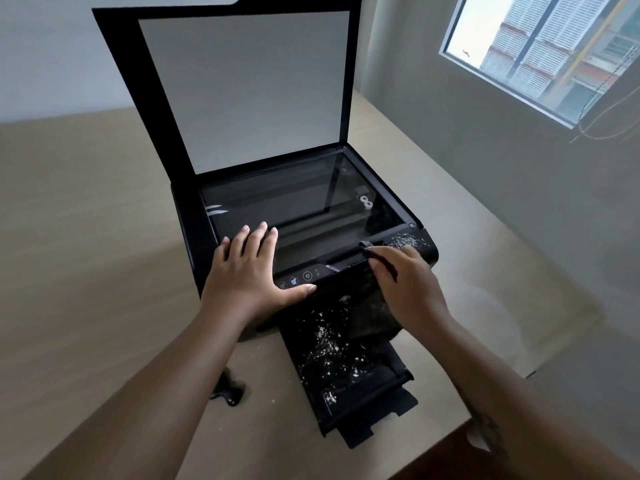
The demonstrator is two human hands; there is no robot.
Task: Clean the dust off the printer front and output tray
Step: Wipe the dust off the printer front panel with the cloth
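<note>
A black printer (pixel 194 237) stands on a wooden table with its scanner lid (pixel 242 88) raised. Its output tray (pixel 349 372) sticks out toward me and is speckled with white dust. More white dust (pixel 408 241) lies on the printer's front right corner. My left hand (pixel 249 271) rests flat on the front left of the printer, fingers straight, thumb by the control panel (pixel 304 276). My right hand (pixel 405 285) grips a black cloth (pixel 363 296) against the front edge; the cloth hangs down over the printer front.
The wooden table (pixel 86 271) spreads left and right of the printer. A small glossy black object (pixel 228 389) lies on it near my left forearm. A grey wall and a window (pixel 540 50) are to the right. The table's near edge runs at bottom right.
</note>
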